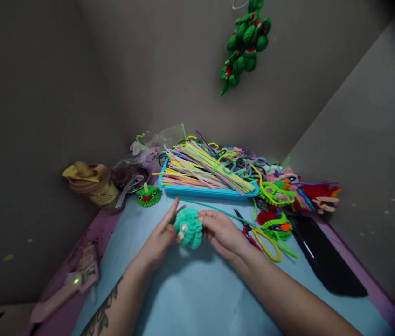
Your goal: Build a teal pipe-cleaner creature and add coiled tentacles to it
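Over the middle of the blue work surface I hold a fuzzy turquoise pipe-cleaner figure [190, 233] between both hands. Two pale round pieces sit on its left front. My left hand [162, 235] grips it from the left, thumb pointing up, and some fingers are hidden behind it. With bent fingers, my right hand [220, 231] pinches its right edge. A short brown stem [181, 209] shows just above the figure, but where it attaches is unclear. Behind my right hand a long teal pipe cleaner [214, 206] stretches toward the scissors [267, 245], which have yellow handles.
A blue tray [204, 192] heaped with pipe cleaners stands at the back. Left are a green pipe-cleaner face [148, 196], a lidded cup [95, 186] and a pink glue gun [74, 289] with a green light. Colourful pieces [277, 193] and a black slab [326, 256] lie right.
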A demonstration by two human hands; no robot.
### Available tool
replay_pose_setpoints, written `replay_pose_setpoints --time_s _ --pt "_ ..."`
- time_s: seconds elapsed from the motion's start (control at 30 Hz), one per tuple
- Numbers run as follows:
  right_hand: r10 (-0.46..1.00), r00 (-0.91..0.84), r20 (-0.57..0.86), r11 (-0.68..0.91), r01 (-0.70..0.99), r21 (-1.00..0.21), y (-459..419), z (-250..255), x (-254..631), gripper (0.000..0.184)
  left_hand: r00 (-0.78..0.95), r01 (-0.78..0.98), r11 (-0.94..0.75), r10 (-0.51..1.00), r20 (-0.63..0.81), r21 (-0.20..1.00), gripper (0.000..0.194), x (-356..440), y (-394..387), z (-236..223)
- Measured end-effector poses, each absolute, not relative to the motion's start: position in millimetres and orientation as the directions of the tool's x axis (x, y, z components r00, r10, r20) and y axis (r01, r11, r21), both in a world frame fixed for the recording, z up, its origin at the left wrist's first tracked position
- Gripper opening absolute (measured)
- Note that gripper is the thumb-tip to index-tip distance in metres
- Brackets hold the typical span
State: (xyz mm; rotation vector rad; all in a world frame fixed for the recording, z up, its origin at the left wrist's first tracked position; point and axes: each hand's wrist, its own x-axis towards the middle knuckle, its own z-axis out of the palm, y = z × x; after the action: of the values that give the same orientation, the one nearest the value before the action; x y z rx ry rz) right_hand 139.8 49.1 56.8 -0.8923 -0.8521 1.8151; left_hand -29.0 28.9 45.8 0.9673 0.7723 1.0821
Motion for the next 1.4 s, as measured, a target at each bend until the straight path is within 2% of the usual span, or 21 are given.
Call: replay_pose_setpoints --time_s 0.1,0.23,0.43,0.67,0.9,1.03,1.13,1.3,1.4 --pt "0.93 -0.263 -0.257 -0.368 -0.676 -0.639 59.3 48.2 140.4 0.013 0.321 -0.543 0.328 0.932 -0.17 0.773 0.07 -27.7 32.5 44.0" --pt "0.913 -0.251 -0.321 -0.382 -0.798 -0.465 67.4 41.8 141.8 0.004 0.339 -0.614 0.415 0.907 -0.25 0.671 0.062 -17.8 32.0 36.0" --pt "0.89 -0.275 -0.363 -0.404 -0.846 -0.349 66.6 40.2 143.9 0.006 0.287 -0.682 0.304 0.948 -0.138 0.666 0.073 -4.4 25.0 31.5" --pt "0.856 -0.341 -0.388 -0.458 -0.848 -0.266 58.6 36.7 136.4 0.012 0.056 -0.692 0.061 0.998 -0.031 0.719 0.069 -3.6 27.3 30.8" --pt "0.839 -0.343 -0.423 -0.482 -0.829 -0.284 45.5 31.6 121.8 0.013 0.023 -0.661 -0.02 0.999 0.047 0.75 0.086 -4.2 26.4 29.5" --pt "0.843 -0.338 -0.419 -0.486 -0.813 -0.321 39.5 30.7 116.7 0.011 0.005 -0.652 -0.025 0.999 0.037 0.758 0.074 -9.6 26.9 30.9" --pt "0.874 -0.327 -0.359 -0.462 -0.79 -0.404 34.2 37.0 117.0 0.011 -0.025 -0.66 -0.038 0.999 0.028 0.75 0.068 -14.9 28.0 34.4" --pt "0.925 -0.316 -0.213 -0.381 -0.768 -0.515 27.0 54.5 121.9 0.034 -0.044 -0.661 -0.035 0.999 0.008 0.749 0.064 -20.7 30.1 37.0" --pt "0.947 -0.284 -0.15 -0.316 -0.744 -0.588 25.7 58.2 122.5 0.039 -0.048 -0.663 -0.036 0.999 0.006 0.748 0.064 -21.8 31.1 35.9"
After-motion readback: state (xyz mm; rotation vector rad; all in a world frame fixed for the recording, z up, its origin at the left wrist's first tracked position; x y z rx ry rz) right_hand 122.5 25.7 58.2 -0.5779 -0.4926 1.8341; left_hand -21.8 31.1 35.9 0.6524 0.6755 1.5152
